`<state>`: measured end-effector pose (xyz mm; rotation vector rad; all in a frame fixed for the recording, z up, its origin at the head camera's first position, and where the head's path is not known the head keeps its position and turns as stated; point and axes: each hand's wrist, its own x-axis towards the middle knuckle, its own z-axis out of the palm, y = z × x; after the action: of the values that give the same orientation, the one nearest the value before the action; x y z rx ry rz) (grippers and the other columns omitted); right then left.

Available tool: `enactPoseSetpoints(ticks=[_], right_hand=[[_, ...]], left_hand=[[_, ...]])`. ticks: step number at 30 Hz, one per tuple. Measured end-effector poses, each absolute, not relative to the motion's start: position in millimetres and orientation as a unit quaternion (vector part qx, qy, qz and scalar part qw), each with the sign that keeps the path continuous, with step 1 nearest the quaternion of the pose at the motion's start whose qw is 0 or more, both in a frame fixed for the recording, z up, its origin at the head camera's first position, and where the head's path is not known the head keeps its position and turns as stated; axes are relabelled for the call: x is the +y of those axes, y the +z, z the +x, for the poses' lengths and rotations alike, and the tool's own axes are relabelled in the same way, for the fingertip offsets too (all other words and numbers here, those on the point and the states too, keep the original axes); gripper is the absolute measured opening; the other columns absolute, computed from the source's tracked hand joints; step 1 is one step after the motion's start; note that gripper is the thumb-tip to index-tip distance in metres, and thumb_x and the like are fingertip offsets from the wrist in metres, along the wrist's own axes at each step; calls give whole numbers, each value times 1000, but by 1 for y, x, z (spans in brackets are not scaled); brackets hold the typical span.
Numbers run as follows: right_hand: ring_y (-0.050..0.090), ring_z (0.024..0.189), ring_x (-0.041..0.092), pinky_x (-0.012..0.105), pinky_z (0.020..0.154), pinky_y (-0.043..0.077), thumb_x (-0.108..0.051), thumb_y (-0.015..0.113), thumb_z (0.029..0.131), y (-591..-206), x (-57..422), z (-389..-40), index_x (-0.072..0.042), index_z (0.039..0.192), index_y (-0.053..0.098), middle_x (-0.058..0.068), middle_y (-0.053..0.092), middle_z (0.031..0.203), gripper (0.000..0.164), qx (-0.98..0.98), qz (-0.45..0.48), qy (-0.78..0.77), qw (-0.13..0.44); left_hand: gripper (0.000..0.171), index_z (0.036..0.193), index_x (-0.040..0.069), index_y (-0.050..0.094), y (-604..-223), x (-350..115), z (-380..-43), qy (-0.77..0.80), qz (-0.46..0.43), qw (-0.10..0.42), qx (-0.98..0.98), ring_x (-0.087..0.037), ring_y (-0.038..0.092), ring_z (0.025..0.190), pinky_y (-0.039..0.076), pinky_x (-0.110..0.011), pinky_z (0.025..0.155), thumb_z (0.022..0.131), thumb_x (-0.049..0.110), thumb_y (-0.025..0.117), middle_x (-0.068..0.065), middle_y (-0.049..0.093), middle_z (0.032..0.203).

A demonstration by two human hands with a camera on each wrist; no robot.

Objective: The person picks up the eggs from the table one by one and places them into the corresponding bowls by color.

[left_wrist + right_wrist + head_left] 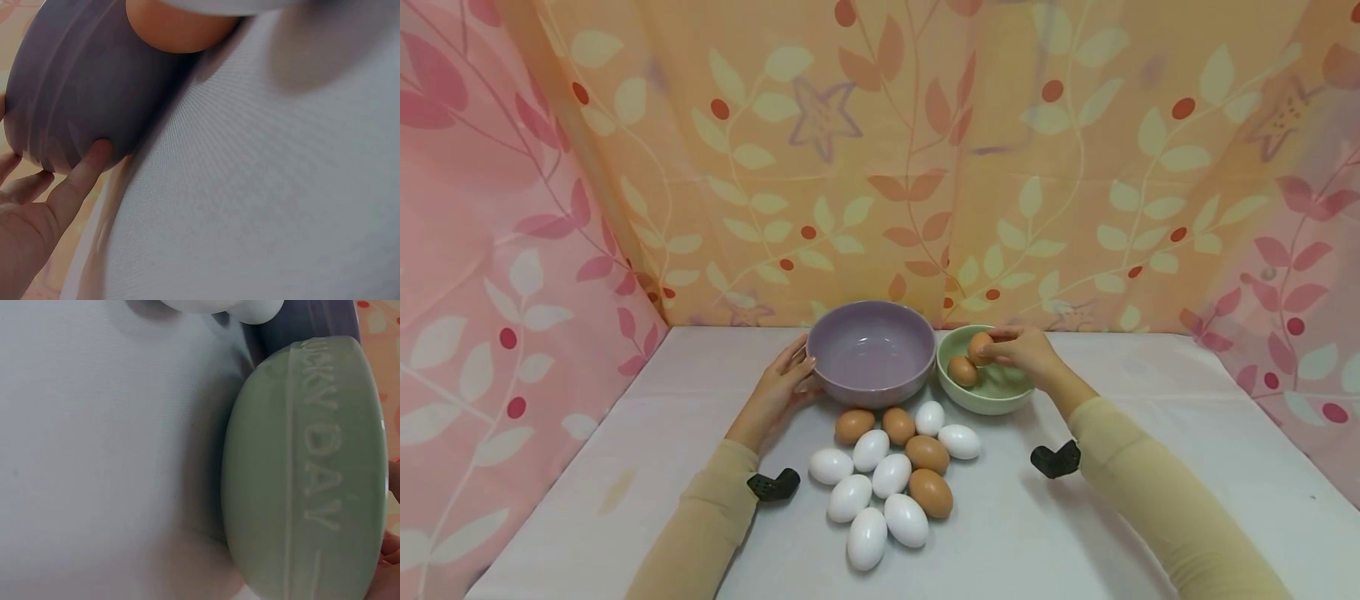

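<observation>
In the head view my right hand (1026, 354) reaches over the pale green bowl (985, 404) and pinches a brown egg (978, 347). A second brown egg (962, 372) lies inside that bowl. My left hand (781, 387) rests against the left side of the purple bowl (872, 396), its fingertips on the outer wall. The left wrist view shows those fingers (81, 178) touching the purple bowl's side (94, 81). From the right wrist, the green bowl's embossed wall (281, 469) hides the pinched egg and most of the hand.
In front of the bowls, several white eggs (891, 476) and several brown eggs (930, 493) are grouped on the white table (1037, 542). The bowls stand side by side near the back curtain (880, 208). A pink patterned cloth (490, 292) hangs at the left.
</observation>
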<state>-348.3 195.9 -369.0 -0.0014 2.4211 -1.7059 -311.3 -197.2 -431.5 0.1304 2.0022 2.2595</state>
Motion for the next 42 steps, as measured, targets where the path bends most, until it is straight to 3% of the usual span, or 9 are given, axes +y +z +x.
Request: enactPoseSetpoints(ticks=[6, 13, 21, 29, 37, 42], right_hand=[[62, 110, 16, 25, 92, 57, -17, 77, 88, -373, 194, -352, 9, 137, 52, 25, 53, 142, 61, 821, -12, -565, 88], [58, 122, 22, 32, 103, 52, -14, 69, 93, -379, 188, -359, 8, 143, 47, 25, 46, 150, 59, 833, 16, -543, 103], [62, 95, 5, 22, 87, 58, -13, 71, 92, -384, 187, -364, 11, 139, 50, 28, 49, 145, 57, 835, 16, -541, 105], [55, 126, 28, 30, 98, 55, -15, 72, 92, -387, 184, -367, 9, 140, 50, 26, 46, 148, 58, 840, 25, -531, 111], [63, 111, 27, 32, 96, 57, -16, 74, 90, -389, 182, -366, 10, 135, 54, 26, 53, 141, 56, 864, 22, -493, 101], [55, 128, 36, 43, 111, 46, -21, 73, 91, -383, 184, -352, 7, 138, 52, 26, 54, 142, 59, 879, 3, -472, 66]], left_hand=[[63, 161, 18, 17, -431, -196, -310, 745, 36, 62, 663, -36, 36, 145, 47, -55, 106, 106, 19, 48, -8, 15, 168], [62, 160, 19, 18, -428, -195, -308, 748, 34, 58, 660, -35, 35, 146, 44, -57, 108, 106, 17, 48, -7, 15, 168], [62, 160, 18, 19, -428, -194, -308, 753, 35, 57, 654, -36, 36, 144, 45, -57, 107, 106, 17, 48, -8, 16, 168], [62, 160, 18, 19, -429, -196, -308, 752, 35, 59, 655, -34, 33, 147, 43, -58, 108, 106, 19, 48, -8, 15, 168], [62, 160, 18, 19, -429, -196, -308, 751, 32, 54, 657, -34, 33, 147, 44, -58, 107, 105, 18, 49, -8, 15, 168], [62, 160, 16, 18, -430, -196, -308, 750, 42, 55, 657, -35, 31, 147, 44, -56, 108, 106, 17, 47, -10, 15, 168]])
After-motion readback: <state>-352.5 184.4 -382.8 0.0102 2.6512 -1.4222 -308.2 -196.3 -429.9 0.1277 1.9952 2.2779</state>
